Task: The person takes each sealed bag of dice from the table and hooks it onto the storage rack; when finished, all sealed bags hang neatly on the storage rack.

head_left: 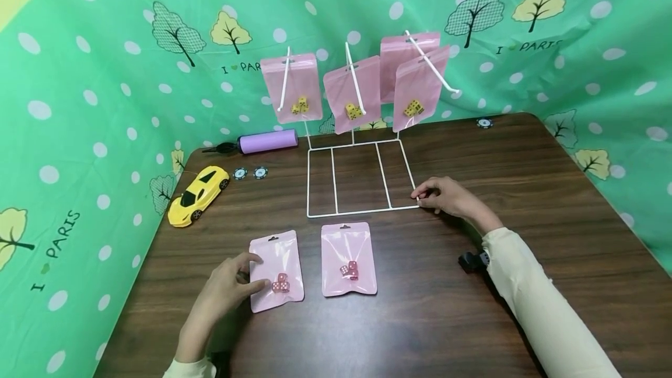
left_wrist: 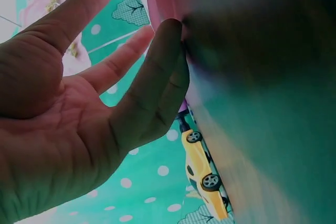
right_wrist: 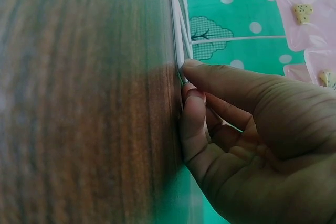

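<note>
In the head view my left hand (head_left: pixel 223 290) rests at the left edge of a pink zip bag (head_left: pixel 280 255) holding red dice. Its thumb and fingers are spread apart, touching the bag without pinching it. A second pink bag (head_left: pixel 343 245), also with red dice, lies flat to the right. My right hand (head_left: pixel 448 198) grips the front right corner of a white wire display rack (head_left: pixel 362 212). The right wrist view shows the thumb (right_wrist: pixel 226 77) and fingers at the rack's wire (right_wrist: pixel 178 30), close against the tabletop.
Several pink bags (head_left: pixel 294 83) with yellow dice hang from the rack's hooks. A yellow toy car (head_left: pixel 199 196), a purple hand pump (head_left: pixel 269 141) and two poker chips (head_left: pixel 260 172) are at the left. Another chip (head_left: pixel 484 123) lies at the back right.
</note>
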Demonstrator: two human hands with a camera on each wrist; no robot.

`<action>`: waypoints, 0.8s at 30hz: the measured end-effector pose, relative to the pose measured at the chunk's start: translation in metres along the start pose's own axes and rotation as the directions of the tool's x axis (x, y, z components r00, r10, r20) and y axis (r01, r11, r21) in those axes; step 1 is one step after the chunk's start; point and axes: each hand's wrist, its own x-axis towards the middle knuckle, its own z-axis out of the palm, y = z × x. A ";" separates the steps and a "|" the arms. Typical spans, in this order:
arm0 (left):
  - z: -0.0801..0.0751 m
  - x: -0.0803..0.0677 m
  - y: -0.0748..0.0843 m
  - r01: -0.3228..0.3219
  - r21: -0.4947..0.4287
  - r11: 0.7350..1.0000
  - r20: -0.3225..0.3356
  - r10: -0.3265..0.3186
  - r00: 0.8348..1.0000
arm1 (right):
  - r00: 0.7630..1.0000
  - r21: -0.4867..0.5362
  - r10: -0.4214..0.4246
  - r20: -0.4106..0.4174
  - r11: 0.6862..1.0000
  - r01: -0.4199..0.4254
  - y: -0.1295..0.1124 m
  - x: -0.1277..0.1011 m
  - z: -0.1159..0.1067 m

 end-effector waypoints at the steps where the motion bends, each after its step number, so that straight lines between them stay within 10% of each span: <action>1: 0.002 0.001 -0.002 -0.020 0.002 1.000 -0.004 0.020 1.000 | 1.000 -0.001 0.001 0.000 1.000 -0.001 0.000 0.000 0.000; 7: -0.006 -0.006 0.030 -0.038 -0.028 0.999 0.018 0.039 0.999 | 1.000 -0.008 0.008 -0.002 1.000 -0.008 -0.001 0.000 0.001; 13: -0.018 -0.015 0.075 0.086 -0.061 0.994 0.057 -0.083 0.995 | 1.000 -0.005 0.017 0.001 1.000 -0.017 -0.001 -0.001 0.000; 24: -0.019 -0.018 0.078 0.119 -0.065 0.991 0.088 -0.113 0.990 | 1.000 0.006 0.015 0.002 1.000 -0.015 0.001 -0.001 -0.001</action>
